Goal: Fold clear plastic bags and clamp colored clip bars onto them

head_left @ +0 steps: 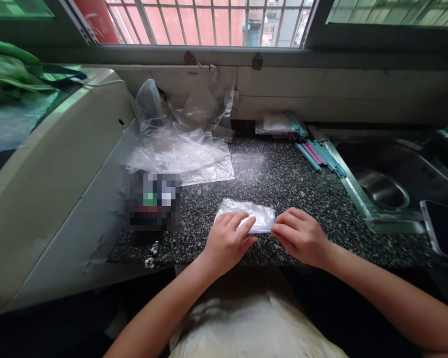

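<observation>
A small clear plastic bag [259, 215] lies flat on the speckled dark counter [283, 179] near its front edge. My left hand [227, 240] rests on the bag's left half with fingers curled and pressing down on it. My right hand [300, 235] pinches the bag's right edge between thumb and fingers. Both hands touch the same bag.
A heap of clear plastic bags [179, 139] lies at the back left. Teal and pink sealing sticks [319, 155] sit beside a steel sink [384, 184]. A phone [442, 226] rests on the sink's edge. A blurred box [152, 200] stands left, small beads [152, 254] near it.
</observation>
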`<state>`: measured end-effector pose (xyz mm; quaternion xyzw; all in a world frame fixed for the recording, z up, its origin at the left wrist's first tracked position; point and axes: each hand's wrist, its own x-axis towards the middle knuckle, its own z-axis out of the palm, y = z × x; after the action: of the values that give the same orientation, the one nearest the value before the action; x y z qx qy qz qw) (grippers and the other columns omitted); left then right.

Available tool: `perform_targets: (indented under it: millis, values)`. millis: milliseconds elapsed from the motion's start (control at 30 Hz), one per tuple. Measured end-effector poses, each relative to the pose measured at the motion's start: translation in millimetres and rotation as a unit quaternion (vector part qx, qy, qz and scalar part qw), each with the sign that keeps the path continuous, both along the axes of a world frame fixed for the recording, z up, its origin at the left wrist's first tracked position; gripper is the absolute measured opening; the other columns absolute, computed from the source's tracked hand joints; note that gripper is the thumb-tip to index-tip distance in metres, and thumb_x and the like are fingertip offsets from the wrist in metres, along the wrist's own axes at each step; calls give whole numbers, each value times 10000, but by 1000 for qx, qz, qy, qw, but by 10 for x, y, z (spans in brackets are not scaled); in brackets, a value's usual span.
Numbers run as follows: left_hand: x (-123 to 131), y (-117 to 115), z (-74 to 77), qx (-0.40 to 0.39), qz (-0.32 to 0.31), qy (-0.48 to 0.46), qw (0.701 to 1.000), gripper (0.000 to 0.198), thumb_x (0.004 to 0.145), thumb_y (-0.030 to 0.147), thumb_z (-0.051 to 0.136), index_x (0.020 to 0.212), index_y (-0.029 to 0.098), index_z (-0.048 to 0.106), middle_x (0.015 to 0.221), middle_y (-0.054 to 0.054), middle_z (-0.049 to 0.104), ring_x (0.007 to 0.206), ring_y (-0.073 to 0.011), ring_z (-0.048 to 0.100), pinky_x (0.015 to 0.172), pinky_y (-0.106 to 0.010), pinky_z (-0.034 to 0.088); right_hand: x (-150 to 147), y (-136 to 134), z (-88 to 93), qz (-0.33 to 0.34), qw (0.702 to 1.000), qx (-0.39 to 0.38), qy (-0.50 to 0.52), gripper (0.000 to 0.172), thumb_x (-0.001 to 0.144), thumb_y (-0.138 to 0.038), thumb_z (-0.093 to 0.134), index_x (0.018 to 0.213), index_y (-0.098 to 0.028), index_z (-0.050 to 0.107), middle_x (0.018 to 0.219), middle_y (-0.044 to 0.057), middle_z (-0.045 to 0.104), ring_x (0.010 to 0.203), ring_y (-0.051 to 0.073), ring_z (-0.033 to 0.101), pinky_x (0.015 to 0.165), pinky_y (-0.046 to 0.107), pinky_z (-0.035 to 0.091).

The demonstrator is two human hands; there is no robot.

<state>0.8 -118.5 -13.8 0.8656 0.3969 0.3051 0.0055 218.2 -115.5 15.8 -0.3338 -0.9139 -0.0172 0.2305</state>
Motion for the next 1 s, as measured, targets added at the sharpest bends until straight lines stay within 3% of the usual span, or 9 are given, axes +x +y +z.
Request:
perform_targets:
  millis: [100,233,367,500,600,800,900,1000]
  values:
    - [104,125,197,-54,-17,-69,996,199,863,198,457,791,165,639,803,-68,669,738,-159,604,676,-282,464,-22,122,168,-18,997,-30,71,142,821,-299,545,877,-207,638,804,60,600,786,186,506,720,337,434]
    - [26,269,451,-133,-49,-202,969,163,845,182,484,772,151,626,800,-60,648,720,-127,590,656,-239,455,-11,369,269,-45,985,-84,141,378,718,-375,671,1056,-226,593,1000,77,587,955,227,508,828,392,424]
    - [-130,357,616,-214,-34,-291,932,141,804,235,538,722,145,609,745,-49,620,678,-121,561,629,-240,446,-44,546,304,-25,967,-154,202,105,775,-316,619,804,-216,623,789,27,617,799,171,527,744,328,420]
    - [-184,435,722,-349,-23,-340,873,174,763,317,560,730,147,579,656,-18,570,600,-107,512,553,-229,421,-129,600,383,-7,944,-215,251,175,802,-303,570,666,-193,580,664,8,584,689,136,501,674,290,404]
    - [-131,518,786,-376,-39,-341,861,206,730,362,590,740,159,555,658,-9,547,598,-102,481,547,-228,407,-181,632,450,-20,923,-281,262,214,785,-344,573,643,-184,563,642,2,558,648,120,491,622,265,397]
    - [-5,728,728,-364,5,-438,822,270,688,403,611,616,163,510,557,27,446,509,-68,364,461,-207,303,-190,715,399,-42,887,-335,315,221,724,-373,607,640,-175,560,614,-12,535,613,107,473,610,252,395]
    - [12,834,588,-367,18,-458,809,312,656,449,634,622,158,526,556,26,465,515,-71,380,474,-206,310,-161,754,295,-77,865,-363,338,233,712,-384,592,621,-174,550,592,-20,518,576,99,451,575,246,382]
    - [27,930,392,-420,4,-468,777,374,615,505,649,699,146,582,610,6,543,555,-89,447,521,-213,353,-118,827,175,-102,839,-404,351,260,679,-415,596,620,-169,534,574,-32,497,546,89,426,541,236,356]
